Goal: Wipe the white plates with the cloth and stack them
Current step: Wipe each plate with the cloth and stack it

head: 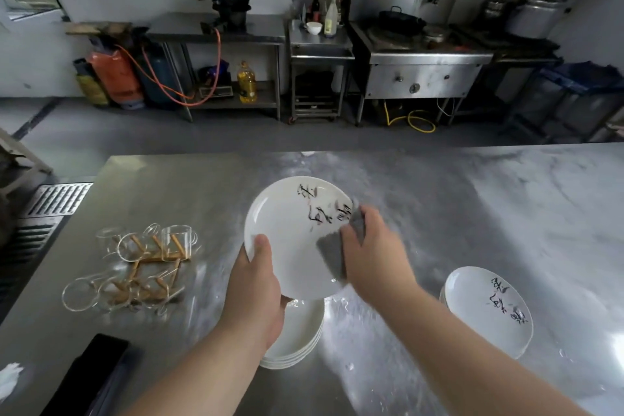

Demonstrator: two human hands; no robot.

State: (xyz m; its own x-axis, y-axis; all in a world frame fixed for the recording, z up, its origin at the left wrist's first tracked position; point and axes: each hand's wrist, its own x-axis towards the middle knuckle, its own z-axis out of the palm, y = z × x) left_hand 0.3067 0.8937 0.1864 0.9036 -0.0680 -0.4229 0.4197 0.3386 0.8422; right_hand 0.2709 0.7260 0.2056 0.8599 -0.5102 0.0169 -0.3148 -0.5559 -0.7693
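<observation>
A white plate with black brush lettering is held tilted above the steel table. My left hand grips its lower left rim, thumb on the face. My right hand presses a grey cloth against the plate's right side. Directly below the held plate lies a stack of white plates, partly hidden by my left hand. A second stack of white plates with the same lettering stands at the right.
On the steel table at the left lies a wooden rack with several glass cups. A black object sits at the near left edge. Beyond the table are a floor drain, gas cylinders, steel counters and a stove.
</observation>
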